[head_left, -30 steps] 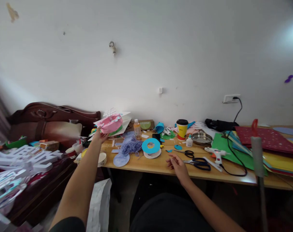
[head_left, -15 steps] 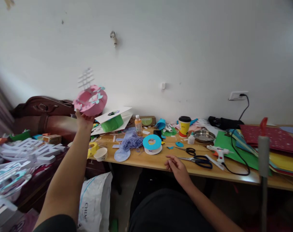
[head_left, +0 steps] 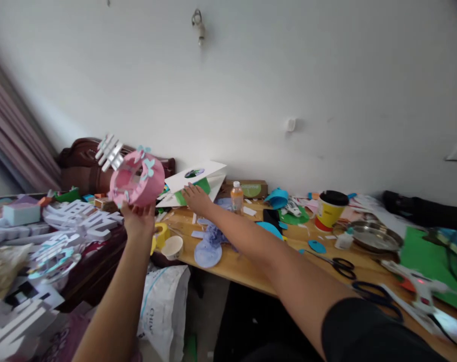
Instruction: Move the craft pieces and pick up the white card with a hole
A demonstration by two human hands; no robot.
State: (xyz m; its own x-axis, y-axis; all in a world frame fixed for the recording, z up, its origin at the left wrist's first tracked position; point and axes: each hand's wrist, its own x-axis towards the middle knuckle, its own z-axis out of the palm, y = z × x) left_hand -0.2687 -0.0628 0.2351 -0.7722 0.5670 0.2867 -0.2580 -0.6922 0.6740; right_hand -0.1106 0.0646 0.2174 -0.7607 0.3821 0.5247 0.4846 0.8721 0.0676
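Gripping the round pink paper craft box [head_left: 137,182] from below, the left hand [head_left: 138,219] is lifting it clear beyond the wooden desk's [head_left: 228,261] left edge, while the right hand [head_left: 197,197] is resting open-fingered on white card sheets [head_left: 193,177] at its far-left corner.

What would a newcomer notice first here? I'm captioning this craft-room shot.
A round pink paper craft with small teal butterflies, raised in the left hand left of the wooden table. The right hand reaches to the white card sheets over a green piece. White foam letters crowd the left.
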